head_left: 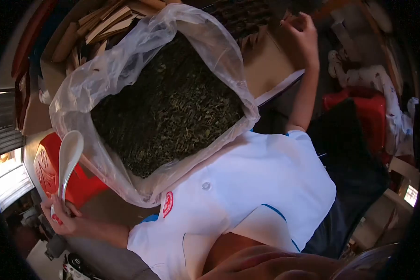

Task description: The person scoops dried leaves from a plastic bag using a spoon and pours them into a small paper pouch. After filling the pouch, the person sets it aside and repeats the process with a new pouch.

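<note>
My left hand (60, 215), at the lower left, is closed around the handle of a white soup spoon (70, 151). The spoon's bowl points up, beside a large clear plastic bag (95, 86). Dark dried leaves (191, 105), cut small, fill the open bag in front of my chest. My right hand (303, 32) reaches out to the upper right, above a brown cardboard box (270, 58). Its fingers are bent together in a pinch near dark items at the back. What they hold, if anything, is too small to tell.
Folded cardboard pieces (109, 25) stand in a box at the upper left. A red plastic stool (49, 165) is beside the bag on the left. On the right, another person's patterned trouser leg (373, 77) shows by a red seat (359, 107).
</note>
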### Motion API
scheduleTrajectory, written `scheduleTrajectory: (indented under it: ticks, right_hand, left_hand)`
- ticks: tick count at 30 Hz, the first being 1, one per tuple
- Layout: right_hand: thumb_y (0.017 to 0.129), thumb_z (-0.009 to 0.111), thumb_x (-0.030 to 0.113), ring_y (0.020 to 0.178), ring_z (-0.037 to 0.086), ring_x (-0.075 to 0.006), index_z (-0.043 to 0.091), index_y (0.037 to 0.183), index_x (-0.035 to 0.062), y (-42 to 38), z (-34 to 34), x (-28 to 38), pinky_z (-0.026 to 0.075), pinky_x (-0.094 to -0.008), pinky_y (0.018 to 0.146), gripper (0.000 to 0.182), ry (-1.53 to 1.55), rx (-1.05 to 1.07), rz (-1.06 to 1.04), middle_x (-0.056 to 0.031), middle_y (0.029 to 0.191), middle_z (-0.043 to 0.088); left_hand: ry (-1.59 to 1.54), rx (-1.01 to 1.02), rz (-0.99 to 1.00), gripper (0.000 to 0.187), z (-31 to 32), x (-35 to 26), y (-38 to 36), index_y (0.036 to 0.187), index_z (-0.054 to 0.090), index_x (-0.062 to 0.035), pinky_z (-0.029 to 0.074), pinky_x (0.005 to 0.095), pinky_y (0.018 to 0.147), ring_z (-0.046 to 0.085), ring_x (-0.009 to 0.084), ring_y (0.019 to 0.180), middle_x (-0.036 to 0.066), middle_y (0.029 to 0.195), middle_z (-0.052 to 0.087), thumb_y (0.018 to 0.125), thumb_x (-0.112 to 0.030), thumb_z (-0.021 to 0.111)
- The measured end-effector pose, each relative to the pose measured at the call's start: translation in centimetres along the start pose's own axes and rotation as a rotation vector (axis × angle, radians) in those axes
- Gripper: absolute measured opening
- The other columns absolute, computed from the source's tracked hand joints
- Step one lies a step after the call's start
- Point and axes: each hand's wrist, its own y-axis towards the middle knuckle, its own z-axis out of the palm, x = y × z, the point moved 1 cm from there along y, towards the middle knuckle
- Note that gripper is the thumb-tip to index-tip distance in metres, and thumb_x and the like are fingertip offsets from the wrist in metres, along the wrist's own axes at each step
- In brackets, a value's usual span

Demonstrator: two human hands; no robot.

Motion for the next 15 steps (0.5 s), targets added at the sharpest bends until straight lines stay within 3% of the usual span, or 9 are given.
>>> scheduleTrajectory:
  ticks: [3, 6, 7, 10, 14, 15]
  right_hand:
    - [0.077, 0.079, 0.028, 0.094, 0.066, -0.0217, 0.049, 0.124, -0.0025, 0.3, 2.5, -5.7, 0.05, -0.0321, 0.084, 0.063, -0.23, -0.003, 0.098, -0.014, 0.101, 0.068]
    - [0.079, 0.076, 0.032, 0.095, 0.067, -0.0261, 0.05, 0.124, -0.0009, 0.2, 5.4, -11.2, 0.051, -0.0343, 0.083, 0.062, -0.129, 0.055, -0.003, -0.0153, 0.101, 0.068]
    - [0.082, 0.075, 0.029, 0.102, 0.064, -0.0329, 0.046, 0.129, 0.0016, -0.5, 5.6, -9.7, 0.053, -0.0408, 0.084, 0.061, -0.234, 0.124, 0.072, -0.0201, 0.11, 0.065]
    - [0.08, 0.075, 0.034, 0.094, 0.067, -0.029, 0.051, 0.123, 0.0005, -0.1, 7.5, -12.5, 0.052, -0.0361, 0.082, 0.06, -0.234, 0.091, -0.044, -0.014, 0.102, 0.068]
    - [0.078, 0.075, 0.033, 0.097, 0.066, -0.0325, 0.052, 0.124, 0.0017, -0.6, 7.8, -12.2, 0.052, -0.0383, 0.084, 0.06, -0.172, 0.1, 0.015, -0.0176, 0.105, 0.067]
    - [0.08, 0.074, 0.026, 0.098, 0.065, -0.0321, 0.05, 0.124, 0.001, -0.4, 7.6, -11.9, 0.052, -0.0387, 0.083, 0.056, -0.168, 0.138, 0.084, -0.0184, 0.105, 0.066]
  left_hand:
    - [-0.051, -0.046, 0.048, 0.019, 0.7, -0.7, -0.3, 0.074, 0.055, 0.0018, 0.014, 0.0207, 0.04, 0.026, 0.0059, 0.036, 0.004, 0.051, 0.04, 0.089, -0.01, 0.058]
    - [-0.022, -0.098, 0.054, 0.02, 2.4, -2.1, -0.8, 0.074, 0.054, 0.0025, 0.014, 0.0208, 0.041, 0.026, 0.0061, 0.036, 0.005, 0.052, 0.041, 0.088, -0.01, 0.058]
    - [-0.002, -0.109, 0.045, 0.02, 2.6, -2.0, -1.0, 0.074, 0.054, 0.0026, 0.013, 0.0209, 0.041, 0.027, 0.0061, 0.036, 0.005, 0.052, 0.042, 0.088, -0.011, 0.057]
    - [-0.02, -0.091, 0.047, 0.02, 2.8, -1.7, -0.7, 0.074, 0.054, 0.0033, 0.014, 0.0209, 0.041, 0.027, 0.0064, 0.036, 0.006, 0.054, 0.044, 0.088, -0.01, 0.056]
    - [-0.051, -0.075, 0.055, 0.02, 2.6, -0.8, -1.0, 0.074, 0.053, 0.0031, 0.015, 0.0209, 0.041, 0.028, 0.0066, 0.037, 0.006, 0.056, 0.045, 0.088, -0.01, 0.056]
    - [-0.052, -0.077, 0.059, 0.019, 2.7, -0.8, -1.1, 0.074, 0.053, 0.0029, 0.016, 0.0209, 0.041, 0.028, 0.0067, 0.037, 0.006, 0.056, 0.045, 0.088, -0.01, 0.056]
